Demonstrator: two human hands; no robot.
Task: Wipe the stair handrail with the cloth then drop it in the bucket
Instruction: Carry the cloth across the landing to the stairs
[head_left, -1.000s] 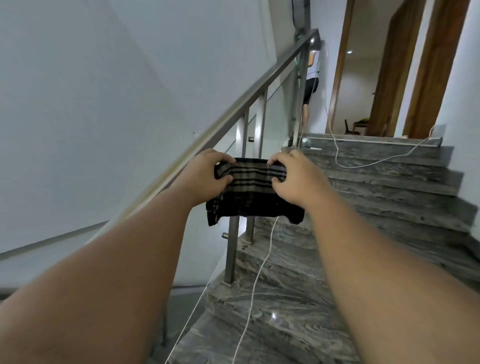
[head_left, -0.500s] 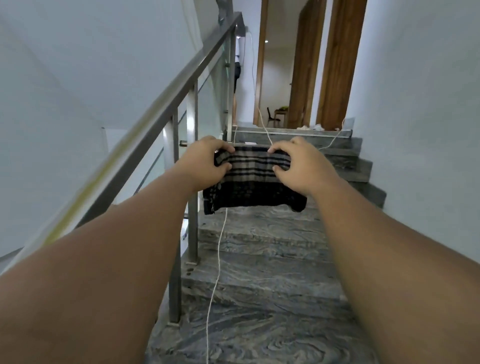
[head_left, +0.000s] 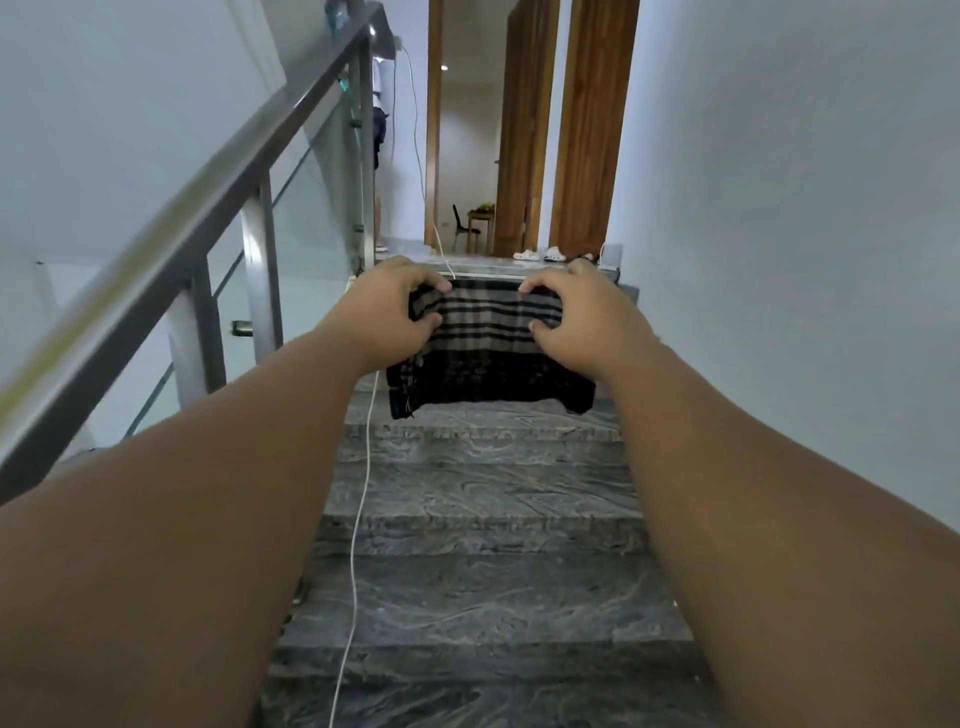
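A dark cloth (head_left: 488, 353) with grey stripes hangs stretched between my two hands, out in front of me over the steps. My left hand (head_left: 395, 312) grips its left top corner and my right hand (head_left: 587, 317) grips its right top corner. The steel handrail (head_left: 218, 176) slopes up along my left side, well apart from the cloth and both hands. No bucket is in view.
Grey marble steps (head_left: 483, 493) rise ahead to a landing with wooden doors (head_left: 561, 130). A white cable (head_left: 358, 519) trails down the steps' left side. Glass panels and steel posts (head_left: 260, 270) carry the rail. A person (head_left: 379, 124) stands at the top left. White wall on the right.
My view has swung to the right, so the handrail now lies further left and the stairs are centred. Both hands still hold the cloth spread the same way.
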